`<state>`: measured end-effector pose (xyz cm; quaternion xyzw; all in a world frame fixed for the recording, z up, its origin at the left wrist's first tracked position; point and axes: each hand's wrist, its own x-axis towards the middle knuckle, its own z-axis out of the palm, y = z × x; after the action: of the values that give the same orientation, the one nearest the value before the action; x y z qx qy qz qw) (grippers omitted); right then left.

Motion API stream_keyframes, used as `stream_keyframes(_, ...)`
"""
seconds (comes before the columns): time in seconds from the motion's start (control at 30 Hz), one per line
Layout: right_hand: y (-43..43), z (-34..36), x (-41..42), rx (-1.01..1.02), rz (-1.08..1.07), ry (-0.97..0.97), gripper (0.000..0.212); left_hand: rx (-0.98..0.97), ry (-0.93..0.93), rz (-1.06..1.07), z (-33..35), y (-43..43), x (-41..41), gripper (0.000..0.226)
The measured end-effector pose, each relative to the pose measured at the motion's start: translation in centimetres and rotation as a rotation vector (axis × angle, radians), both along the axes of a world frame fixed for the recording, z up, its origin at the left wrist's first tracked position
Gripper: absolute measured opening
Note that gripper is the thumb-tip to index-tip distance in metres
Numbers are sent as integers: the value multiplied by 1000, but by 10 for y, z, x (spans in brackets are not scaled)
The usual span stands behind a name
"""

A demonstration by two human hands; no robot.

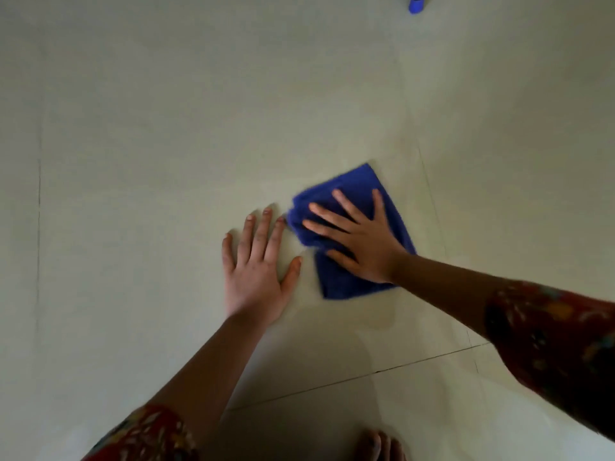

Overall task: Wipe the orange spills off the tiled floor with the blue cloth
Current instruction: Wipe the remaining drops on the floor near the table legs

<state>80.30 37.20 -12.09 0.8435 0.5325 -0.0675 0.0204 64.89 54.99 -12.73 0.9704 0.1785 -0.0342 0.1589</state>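
The cloth (356, 181) lies on the floor (166, 128) by a tile joint, with the right hand (362, 241) pressed flat on it, fingers straight and spread. The left hand (256, 274) rests flat on the tile just beside the cloth, fingers spread, holding nothing. A small blue object (416, 5) sits well apart at the far edge.

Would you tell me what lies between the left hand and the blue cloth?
Nothing but bare floor tile, seen in the head view, separates left hand from blue cloth.
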Motion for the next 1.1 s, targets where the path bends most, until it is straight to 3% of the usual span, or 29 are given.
stream_keyframes(0.07, -36, 2, 25, -5, -199, -32, 59, 1, 3, -1, 0, 0, -1, 69)
stream_keyframes(0.13, -41, 1, 64, 17, -638, -1, 57, 6, 5, 1, 1, -1, -1, 68)
stream_keyframes(0.2, -17, 2, 101, 67, -934, 14, 56, 15, 16, 2, 2, -1, -2, 68)
stream_keyframes(0.3, 40, -1, 121, 80, -876, 22, 59, 22, 13, -5, 3, 0, -2, 68)
stream_keyframes(0.43, 49, -4, 65, 147, -268, 52, 59, 16, 13, 2, 3, 0, -1, 68)
stream_keyframes(0.5, 11, -3, 60, 133, -97, 65, 56, 19, 15, -3, 4, -1, -2, 68)
stream_keyframes(0.57, -12, -5, 92, 134, -238, 13, 58, 21, 15, -4, 3, -1, -1, 69)
stream_keyframes(0.67, -5, -3, 143, 113, -764, -39, 65, 28, 14, 0, 3, -2, -2, 68)
stream_keyframes(0.73, 30, 2, 158, 95, -912, -18, 61, 24, 9, 3, 4, -1, 0, 68)
stream_keyframes(0.83, 101, 2, 140, 90, -733, -14, 60, 15, -41, -8, 7, 11, 12, 61)
stream_keyframes(0.93, 152, -5, 68, 117, -313, 35, 62, 60, -76, 73, 11, 44, 16, 64)
stream_keyframes(1.03, 127, -3, 9, 113, 153, 52, 56, 62, -25, 181, 7, 94, -5, 75)
stream_keyframes(1.1, 93, -3, 19, 68, 342, 26, 56, 76, 29, 231, 4, 122, -30, 78)
